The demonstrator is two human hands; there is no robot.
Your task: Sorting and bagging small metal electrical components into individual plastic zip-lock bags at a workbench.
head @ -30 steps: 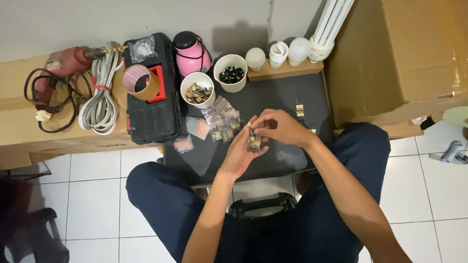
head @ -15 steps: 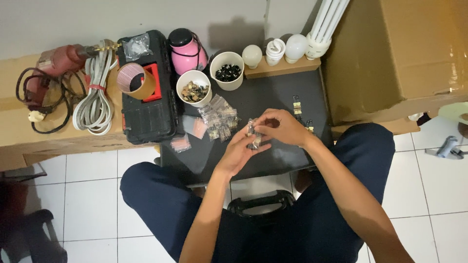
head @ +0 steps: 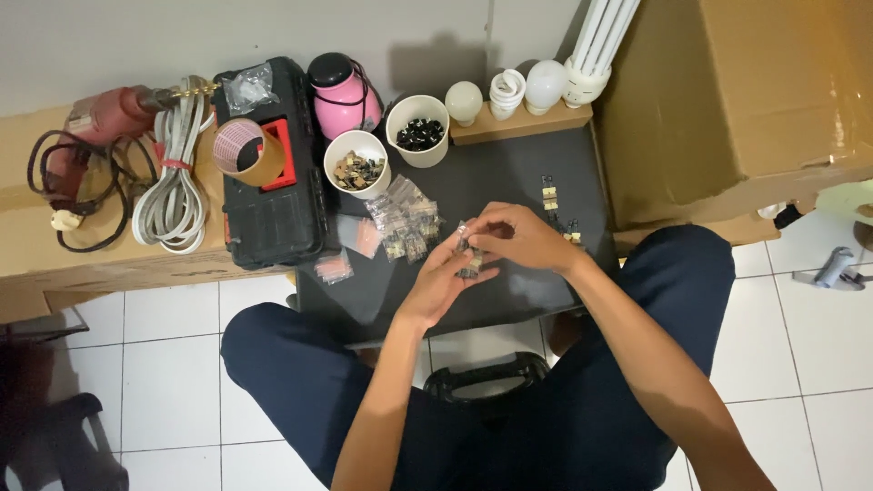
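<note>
Over a low black table (head: 509, 182), both my hands meet on a small clear plastic packet of parts (head: 470, 257). My left hand (head: 441, 282) cups the packet from below. My right hand (head: 514, 238) pinches its top edge with the fingertips. Just left of my hands lies a pile of similar filled packets (head: 405, 223). Two white cups stand behind them, one with brownish parts (head: 356, 168), one with black parts (head: 418, 132). A few small loose parts (head: 549, 196) lie on the table to the right of my hands.
A black toolbox (head: 273, 182) with a tape roll (head: 245, 150) sits left of the table, next to a pink jug (head: 346, 95). A red drill (head: 100, 123) and coiled white cable (head: 177, 182) lie on cardboard. Bulbs (head: 518, 91) on a wooden shelf, large cardboard box (head: 737, 100) right.
My hands have stayed together on the packet, the fingers shifting slightly. The camera view has drifted a little, so the table things sit slightly differently in frame.
</note>
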